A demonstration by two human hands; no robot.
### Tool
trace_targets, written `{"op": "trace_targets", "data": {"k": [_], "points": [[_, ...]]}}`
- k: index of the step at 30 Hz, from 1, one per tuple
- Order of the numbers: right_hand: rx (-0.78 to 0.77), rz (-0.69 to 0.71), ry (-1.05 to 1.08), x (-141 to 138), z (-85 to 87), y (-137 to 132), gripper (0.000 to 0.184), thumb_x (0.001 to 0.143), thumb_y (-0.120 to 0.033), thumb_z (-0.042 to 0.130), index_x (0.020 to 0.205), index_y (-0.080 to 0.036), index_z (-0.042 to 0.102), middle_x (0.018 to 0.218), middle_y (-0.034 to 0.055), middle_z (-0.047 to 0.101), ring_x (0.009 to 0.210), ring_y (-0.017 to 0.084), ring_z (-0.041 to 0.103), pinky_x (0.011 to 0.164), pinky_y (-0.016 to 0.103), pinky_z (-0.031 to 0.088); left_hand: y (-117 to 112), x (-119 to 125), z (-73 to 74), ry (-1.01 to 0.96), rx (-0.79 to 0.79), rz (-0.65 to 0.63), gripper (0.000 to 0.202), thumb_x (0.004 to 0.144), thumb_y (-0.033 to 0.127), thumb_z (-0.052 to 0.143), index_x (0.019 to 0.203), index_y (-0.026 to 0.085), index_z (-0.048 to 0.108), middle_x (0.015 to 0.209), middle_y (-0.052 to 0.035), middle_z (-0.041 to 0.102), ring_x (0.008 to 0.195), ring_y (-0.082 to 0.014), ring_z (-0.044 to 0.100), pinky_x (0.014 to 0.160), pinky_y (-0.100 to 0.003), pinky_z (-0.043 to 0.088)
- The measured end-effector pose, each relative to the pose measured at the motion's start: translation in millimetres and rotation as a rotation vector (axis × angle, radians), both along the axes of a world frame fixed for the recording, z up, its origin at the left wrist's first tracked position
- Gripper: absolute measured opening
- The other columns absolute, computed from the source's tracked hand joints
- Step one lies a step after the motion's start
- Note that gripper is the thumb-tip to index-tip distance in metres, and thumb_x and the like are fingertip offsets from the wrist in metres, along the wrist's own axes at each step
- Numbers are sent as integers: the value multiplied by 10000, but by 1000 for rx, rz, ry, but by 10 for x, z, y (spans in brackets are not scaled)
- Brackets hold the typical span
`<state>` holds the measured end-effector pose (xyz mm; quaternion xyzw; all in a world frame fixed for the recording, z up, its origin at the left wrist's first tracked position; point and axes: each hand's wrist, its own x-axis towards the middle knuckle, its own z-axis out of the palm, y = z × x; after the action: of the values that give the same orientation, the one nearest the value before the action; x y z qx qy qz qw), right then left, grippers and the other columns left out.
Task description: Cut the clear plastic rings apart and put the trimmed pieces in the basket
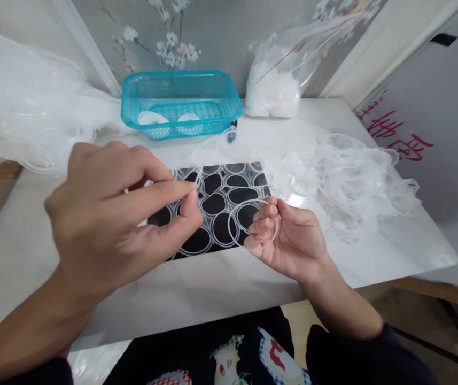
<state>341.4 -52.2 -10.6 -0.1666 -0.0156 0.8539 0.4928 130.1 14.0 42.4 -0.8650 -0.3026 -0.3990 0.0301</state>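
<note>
My left hand [120, 214] pinches a thin white ring [199, 175] between thumb and fingertips, above a black sheet [214, 205]. Seen nearly edge-on, that ring is partly hidden by the fingers. My right hand [296, 238] is turned palm up, its fingers curled and pinching a thin translucent ring [229, 224], which hangs out to the left over the sheet's front edge. A second ring may overlap it; I cannot tell. Many pale rounded outlines cover the black sheet. To the right lies a loose heap of translucent rings [357, 182].
At the back stands a blue plastic basket [180, 80] with white ring bundles inside. Beside it is a zip bag [272, 91] of white material. A large clear bag [32, 101] bulges at the left. A small dark object [232, 131] lies before the basket on the white table [196, 294].
</note>
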Motion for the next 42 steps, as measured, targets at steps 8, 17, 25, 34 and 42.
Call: {"op": "trace_targets", "data": {"k": [8, 17, 25, 34, 42], "points": [[25, -97, -147, 68, 50, -5, 46, 757, -243, 675, 738, -272, 645, 684, -139, 700, 634, 43, 668, 616, 181, 522, 1, 68, 24, -197, -670, -174, 115, 757, 163, 711, 676, 244, 712, 640, 40, 568, 568, -84, 496, 448, -235, 331], [125, -169, -530, 107, 66, -33, 169, 741, -419, 667, 677, -274, 608, 558, -90, 603, 509, 104, 565, 565, 289, 466, 129, 162, -204, -295, -1261, -424, 141, 764, 202, 669, 682, 261, 768, 591, 4, 567, 519, -81, 448, 452, -216, 352], [282, -363, -589, 159, -25, 65, 38, 747, -332, 705, 735, -312, 675, 698, -70, 676, 714, 125, 655, 767, 315, 530, 171, 158, -206, -319, -1453, -590, 158, 749, 246, 649, 638, 271, 758, 531, 10, 464, 534, -103, 408, 478, -238, 362], [235, -35, -357, -105, -96, 3, 91, 755, -287, 757, 795, -213, 722, 779, -14, 734, 725, 101, 699, 720, 217, 539, 154, 139, -190, -328, -1468, -535, 163, 737, 213, 650, 635, 270, 763, 533, 20, 455, 525, -87, 412, 478, -223, 356], [150, 39, -176, -53, -78, 15, 54, 771, -227, 736, 799, -191, 709, 776, -27, 737, 681, 77, 711, 654, 156, 551, 172, 170, -215, -304, -1457, -459, 149, 719, 214, 662, 616, 258, 760, 533, 22, 489, 511, -75, 416, 474, -220, 353]]}}
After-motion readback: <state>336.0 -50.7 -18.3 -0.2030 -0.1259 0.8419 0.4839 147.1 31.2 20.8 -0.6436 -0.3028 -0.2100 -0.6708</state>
